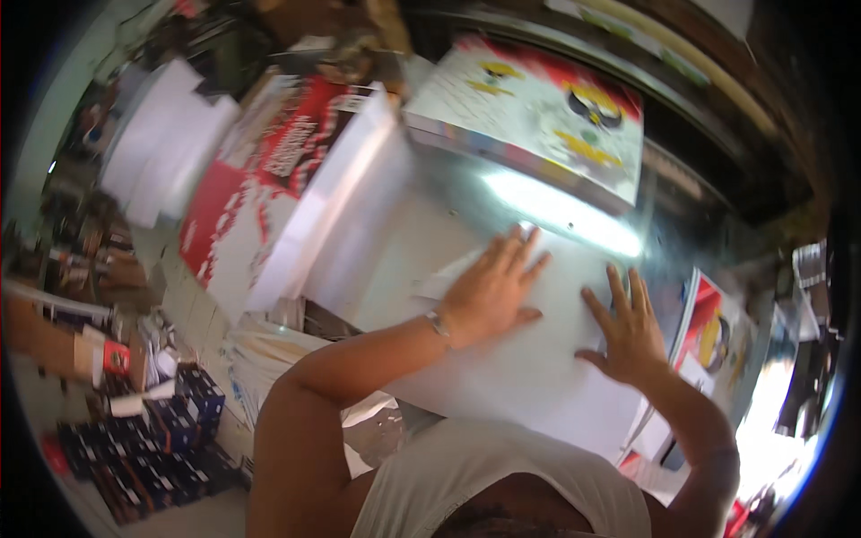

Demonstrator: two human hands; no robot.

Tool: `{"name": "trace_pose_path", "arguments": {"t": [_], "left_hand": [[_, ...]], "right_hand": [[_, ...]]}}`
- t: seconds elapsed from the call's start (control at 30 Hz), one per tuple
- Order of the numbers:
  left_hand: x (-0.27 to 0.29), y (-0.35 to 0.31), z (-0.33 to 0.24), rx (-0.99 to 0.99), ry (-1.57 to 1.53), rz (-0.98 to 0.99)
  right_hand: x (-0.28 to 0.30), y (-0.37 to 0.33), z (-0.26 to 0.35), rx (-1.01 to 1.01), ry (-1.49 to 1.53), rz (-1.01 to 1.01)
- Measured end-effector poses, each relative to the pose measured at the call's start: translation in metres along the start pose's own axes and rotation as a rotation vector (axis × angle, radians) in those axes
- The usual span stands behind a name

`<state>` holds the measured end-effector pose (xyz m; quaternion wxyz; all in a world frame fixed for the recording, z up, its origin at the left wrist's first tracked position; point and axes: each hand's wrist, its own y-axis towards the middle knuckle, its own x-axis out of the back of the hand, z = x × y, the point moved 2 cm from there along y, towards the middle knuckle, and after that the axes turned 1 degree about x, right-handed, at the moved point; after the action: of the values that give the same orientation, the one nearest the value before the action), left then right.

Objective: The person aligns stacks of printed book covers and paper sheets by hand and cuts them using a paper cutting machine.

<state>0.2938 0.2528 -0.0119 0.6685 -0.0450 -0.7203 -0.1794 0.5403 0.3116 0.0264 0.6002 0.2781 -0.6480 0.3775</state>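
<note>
My left hand lies palm down with its fingers spread, near the middle of a pale, smooth work surface. Beside its wrist, a thin white piece of paper shows in part, and the hand hides the rest. To the right, my right hand is also spread, low over or on the same surface. Neither hand grips anything. Blur hides whether one large sheet lies under both palms. A bright strip of reflected light crosses the surface beyond my fingertips.
A thick stack of printed sheets stands at the back. Red and white printed sheets lean left, with white paper beyond. Another printed stack is at my right. Dark blue boxes are piled lower left.
</note>
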Motion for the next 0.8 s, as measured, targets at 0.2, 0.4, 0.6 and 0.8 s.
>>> {"name": "trace_pose_path", "arguments": {"t": [0.2,0.4,0.6,0.8], "left_hand": [[-0.010,0.017,0.043,0.098,-0.018,-0.050],[-0.009,0.025,0.066,0.285,-0.144,-0.047],[0.003,0.014,0.124,0.486,-1.090,-0.325],[0.025,-0.109,0.108,0.432,-0.765,-0.434]], "right_hand": [[-0.021,-0.001,-0.056,-0.135,0.189,-0.057],[-0.019,-0.005,-0.078,-0.244,0.414,-0.136],[-0.056,-0.018,-0.124,-0.438,0.785,-0.571],[-0.049,-0.123,-0.065,-0.561,0.962,-0.875]]}}
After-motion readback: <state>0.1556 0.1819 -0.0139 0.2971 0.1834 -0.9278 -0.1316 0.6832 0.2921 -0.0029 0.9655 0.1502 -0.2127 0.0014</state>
